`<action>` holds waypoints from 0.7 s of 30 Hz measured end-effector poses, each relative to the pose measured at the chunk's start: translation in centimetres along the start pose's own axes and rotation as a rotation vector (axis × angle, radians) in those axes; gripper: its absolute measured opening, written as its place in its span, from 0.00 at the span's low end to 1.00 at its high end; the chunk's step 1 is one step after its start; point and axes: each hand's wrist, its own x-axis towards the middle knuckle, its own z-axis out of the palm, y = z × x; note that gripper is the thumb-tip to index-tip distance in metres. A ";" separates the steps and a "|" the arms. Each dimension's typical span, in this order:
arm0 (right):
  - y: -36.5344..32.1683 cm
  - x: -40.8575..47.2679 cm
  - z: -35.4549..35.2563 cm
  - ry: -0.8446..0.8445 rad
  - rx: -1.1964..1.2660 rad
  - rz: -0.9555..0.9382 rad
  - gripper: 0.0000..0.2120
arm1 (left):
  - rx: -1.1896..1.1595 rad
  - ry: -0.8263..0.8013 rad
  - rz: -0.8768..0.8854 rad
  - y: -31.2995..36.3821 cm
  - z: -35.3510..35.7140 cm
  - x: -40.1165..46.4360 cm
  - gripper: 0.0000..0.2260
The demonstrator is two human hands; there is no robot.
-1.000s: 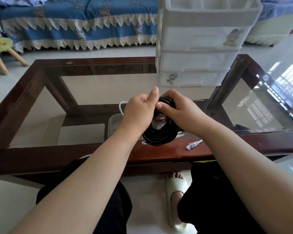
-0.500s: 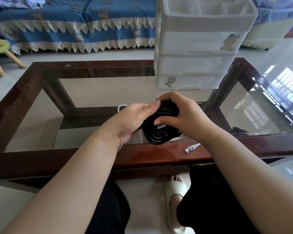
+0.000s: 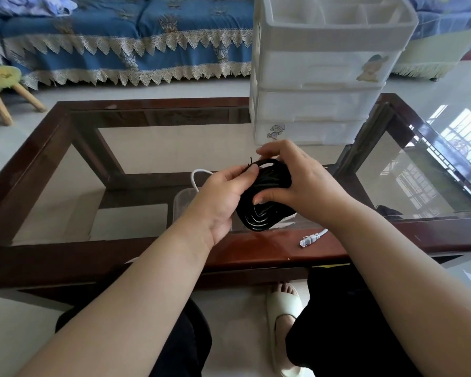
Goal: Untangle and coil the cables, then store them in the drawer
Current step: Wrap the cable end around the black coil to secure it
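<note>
While the right hand (image 3: 299, 183) grips the black cable coil (image 3: 261, 205), the left hand (image 3: 223, 191) pinches its tie (image 3: 250, 164); fastening seems underway, with stowing in the drawer unit (image 3: 318, 104) next.

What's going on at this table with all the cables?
A seated person holds a coiled black cable in both hands above the glass table. The right hand grips the coil while the left hand pinches a thin tie at its top. The white drawer unit stands shut behind, and a white cable's plug lies nearby.
</note>
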 end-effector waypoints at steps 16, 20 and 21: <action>-0.3 0.0 -0.4 -0.020 -0.212 -0.178 0.30 | 0.176 0.080 0.096 0.0 -0.6 -0.1 0.08; -0.1 0.0 -0.5 -0.009 -0.207 -0.193 0.30 | 0.483 0.017 0.240 1.1 -1.7 -0.2 0.06; -0.1 0.0 -0.6 -0.015 -0.204 -0.193 0.30 | 0.566 0.006 0.276 1.3 -2.0 -0.2 0.06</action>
